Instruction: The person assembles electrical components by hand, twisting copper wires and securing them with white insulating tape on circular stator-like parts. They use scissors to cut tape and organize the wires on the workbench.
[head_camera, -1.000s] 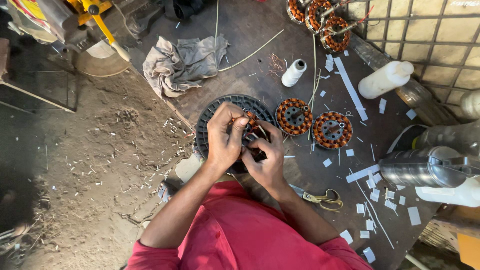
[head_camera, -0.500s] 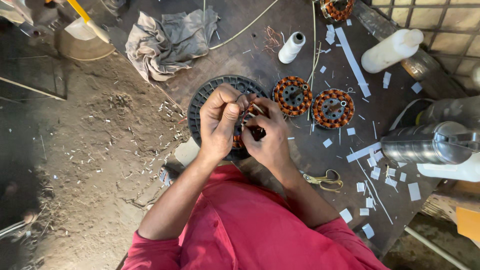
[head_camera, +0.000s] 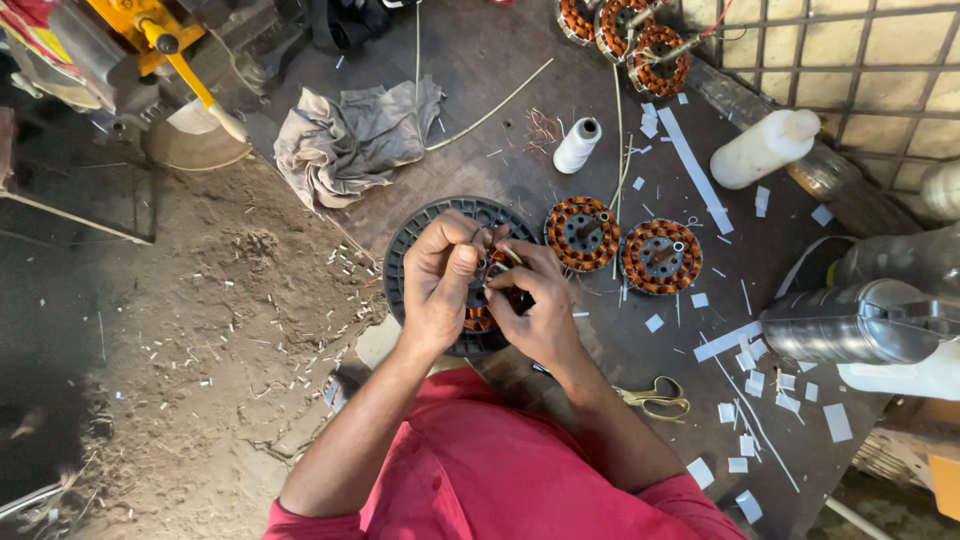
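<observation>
**Over the black disc, two hands on one stator**

On the dark worktable, a round black ribbed disc lies flat under both hands. On it sits a copper-wound stator, mostly hidden by the hands. The left hand curls closed over its left side, fingers pinching something thin at the windings; the right hand is pinched there too, from the right. Two more wound stators lie just to the right, scissors nearer the body.
</observation>
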